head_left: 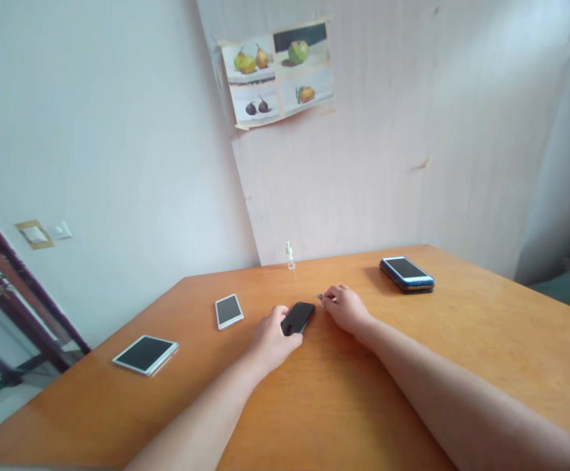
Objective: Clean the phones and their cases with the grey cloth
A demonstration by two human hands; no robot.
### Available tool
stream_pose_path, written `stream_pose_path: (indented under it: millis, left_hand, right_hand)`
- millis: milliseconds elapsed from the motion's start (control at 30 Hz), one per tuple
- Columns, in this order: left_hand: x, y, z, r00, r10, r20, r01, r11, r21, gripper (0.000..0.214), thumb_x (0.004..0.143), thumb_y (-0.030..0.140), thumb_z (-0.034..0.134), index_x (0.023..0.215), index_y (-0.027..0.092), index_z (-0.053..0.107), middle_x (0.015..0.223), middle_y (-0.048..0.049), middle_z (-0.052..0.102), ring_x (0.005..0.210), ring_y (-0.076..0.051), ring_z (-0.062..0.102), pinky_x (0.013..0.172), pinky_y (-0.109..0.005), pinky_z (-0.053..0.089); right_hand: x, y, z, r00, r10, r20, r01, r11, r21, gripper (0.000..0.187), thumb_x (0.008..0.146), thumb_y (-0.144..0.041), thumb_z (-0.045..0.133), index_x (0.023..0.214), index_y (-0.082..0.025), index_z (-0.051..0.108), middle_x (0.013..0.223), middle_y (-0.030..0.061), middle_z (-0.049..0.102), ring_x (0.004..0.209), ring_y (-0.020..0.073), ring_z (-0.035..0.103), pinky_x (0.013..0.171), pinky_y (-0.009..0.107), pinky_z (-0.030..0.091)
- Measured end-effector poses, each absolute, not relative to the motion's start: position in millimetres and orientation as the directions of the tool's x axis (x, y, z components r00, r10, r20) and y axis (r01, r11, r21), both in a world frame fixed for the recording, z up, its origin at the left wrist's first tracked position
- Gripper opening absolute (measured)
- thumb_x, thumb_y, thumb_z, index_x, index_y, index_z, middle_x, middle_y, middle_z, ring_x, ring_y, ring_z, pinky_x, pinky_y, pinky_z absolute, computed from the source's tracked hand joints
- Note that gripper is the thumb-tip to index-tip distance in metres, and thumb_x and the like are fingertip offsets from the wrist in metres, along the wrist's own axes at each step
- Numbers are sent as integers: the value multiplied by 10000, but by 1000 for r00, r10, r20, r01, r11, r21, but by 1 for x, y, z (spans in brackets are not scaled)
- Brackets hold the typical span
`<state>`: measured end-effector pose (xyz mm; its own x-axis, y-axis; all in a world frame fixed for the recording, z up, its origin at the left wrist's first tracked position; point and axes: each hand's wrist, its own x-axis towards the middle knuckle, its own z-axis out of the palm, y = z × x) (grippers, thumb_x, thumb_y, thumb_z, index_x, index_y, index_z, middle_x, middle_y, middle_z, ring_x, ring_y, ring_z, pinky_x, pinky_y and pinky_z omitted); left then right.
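Note:
A black smartphone (299,318) lies on the wooden table, in the middle of the head view. My left hand (276,335) grips its near left side, thumb at the near end and fingers along the left edge. Just right of the phone, my right hand (344,307) is closed in a pinch. A small greyish piece (319,297) pokes out from its fingertips, too small to name. This piece and the phone are apart.
On the wooden table (353,405), a white phone (229,311) and a white tablet (146,354) lie to the left. A stack of devices (407,273) sits at the back right. A small clear pump bottle (289,256) stands by the wall.

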<state>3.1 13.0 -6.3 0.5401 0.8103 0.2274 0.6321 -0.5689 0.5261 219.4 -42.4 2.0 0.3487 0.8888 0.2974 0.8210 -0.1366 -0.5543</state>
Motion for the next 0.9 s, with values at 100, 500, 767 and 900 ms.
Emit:
stream_pose_path:
  millis: [100, 500, 767, 900]
  left_hand:
    - [-3, -8, -8, 565, 787, 250, 627, -605, 491, 659, 691, 304, 698, 1305, 244, 467, 1299, -72, 627, 1147, -240, 602, 926, -304, 471]
    - [-12, -25, -6, 428, 842, 328, 732, -536, 420, 695, 664, 427, 710, 1274, 201, 466, 1153, -96, 640, 1123, -304, 564, 933, -390, 429]
    - [-14, -23, -10, 447, 816, 366, 663, -577, 477, 703, 679, 346, 693, 1310, 168, 442, 1134, -123, 638, 1087, -297, 583, 922, -396, 444]
    - [-12, -24, -8, 446, 821, 357, 657, -571, 492, 779, 627, 405, 735, 1311, 177, 442, 1130, -116, 640, 1069, -308, 592, 901, -405, 456]
  right_hand:
    - [214, -44, 1, 299, 905, 304, 805, -69, -589, 253, 933, -342, 457, 879, -188, 650, 831, 31, 681, 783, 153, 615, 665, 225, 399]
    - [177, -75, 13, 60, 964, 259, 958, 17, -287, 296, 947, -261, 422, 1087, -245, 683, 1060, 61, 714, 960, 198, 651, 821, 277, 443]
    - [163, -87, 14, -394, 885, 248, 857, 451, -249, 398, 1019, -321, 302, 1262, -225, 602, 1345, 82, 602, 1305, 225, 496, 1148, 451, 272]
    - [184, -75, 10, -224, 949, 222, 948, 265, -175, 457, 1024, -342, 270, 1289, -147, 587, 1385, 163, 554, 1332, 283, 467, 1146, 563, 240]
